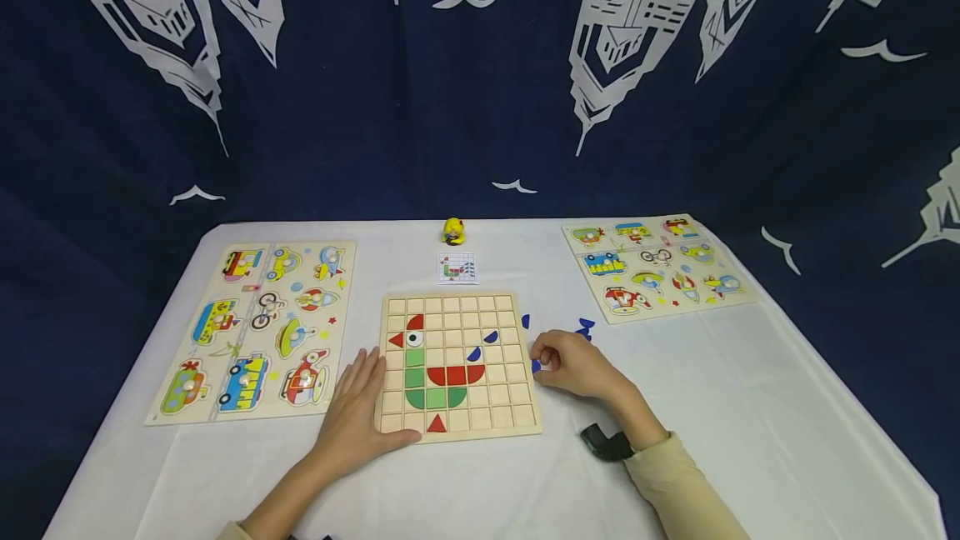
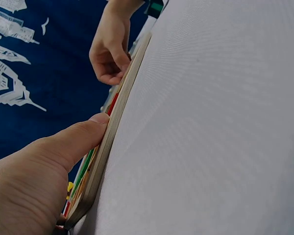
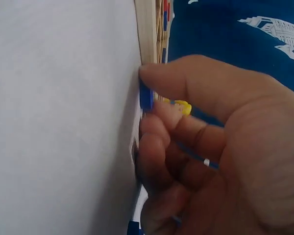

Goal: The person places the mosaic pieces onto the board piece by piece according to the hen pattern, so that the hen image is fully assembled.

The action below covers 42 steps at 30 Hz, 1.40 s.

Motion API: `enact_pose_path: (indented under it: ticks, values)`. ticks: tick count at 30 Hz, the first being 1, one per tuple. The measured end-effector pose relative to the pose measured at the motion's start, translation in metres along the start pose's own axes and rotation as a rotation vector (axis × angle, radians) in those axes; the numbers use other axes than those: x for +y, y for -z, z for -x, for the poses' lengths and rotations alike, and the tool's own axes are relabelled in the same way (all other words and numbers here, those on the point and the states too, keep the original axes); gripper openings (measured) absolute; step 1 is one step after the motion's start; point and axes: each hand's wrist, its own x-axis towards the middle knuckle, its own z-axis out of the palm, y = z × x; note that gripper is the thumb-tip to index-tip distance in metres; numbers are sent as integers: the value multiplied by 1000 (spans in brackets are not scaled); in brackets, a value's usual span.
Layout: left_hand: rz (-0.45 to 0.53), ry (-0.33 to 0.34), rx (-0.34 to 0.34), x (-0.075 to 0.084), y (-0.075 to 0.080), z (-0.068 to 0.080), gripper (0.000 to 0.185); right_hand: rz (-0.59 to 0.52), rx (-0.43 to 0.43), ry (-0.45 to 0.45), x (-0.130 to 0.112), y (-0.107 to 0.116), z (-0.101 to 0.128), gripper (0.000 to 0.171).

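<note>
A wooden grid board (image 1: pixel 491 419) lies on the table with red, green and blue pieces forming a bird-like picture. My left hand (image 1: pixel 358 407) rests at its lower left corner, fingers along the left side and thumb (image 2: pixel 85 134) on the front edge. Just past the board's right edge, my right hand (image 1: pixel 573 365) pinches a blue piece (image 3: pixel 146 97) between thumb and fingers, low at the tabletop. Two blue quarter-round pieces (image 1: pixel 491 337) sit on the grid. Behind the right hand lie several loose blue pieces (image 1: pixel 586 325), and another blue piece (image 1: pixel 526 321) is beside the board.
A small picture card (image 1: pixel 457 268) lies behind the board, with a yellow figurine (image 1: pixel 453 232) beyond it. Vehicle puzzle boards lie on both sides: a left puzzle (image 1: pixel 255 273) and a right puzzle (image 1: pixel 660 282). A dark printed curtain (image 1: pixel 420 107) hangs behind the white table (image 1: pixel 750 407).
</note>
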Motion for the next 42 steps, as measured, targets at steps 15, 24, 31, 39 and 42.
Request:
enact_pose_path:
  ticks: [15,24,31,39,42]
  values:
    - [9,8,0,0,0,1,119,29,62,-4,6,2,1,17]
    - [10,5,7,1,1,1,120,18,47,1,8,5,1,14]
    - [5,-6,11,-1,1,1,120,116,73,-43,2,11,-6,14]
    - [14,2,10,-1,2,1,120,132,73,-3,-20,18,-42,12]
    - [13,1,6,0,2,0,120,141,20,-15,-24,14,-51,13]
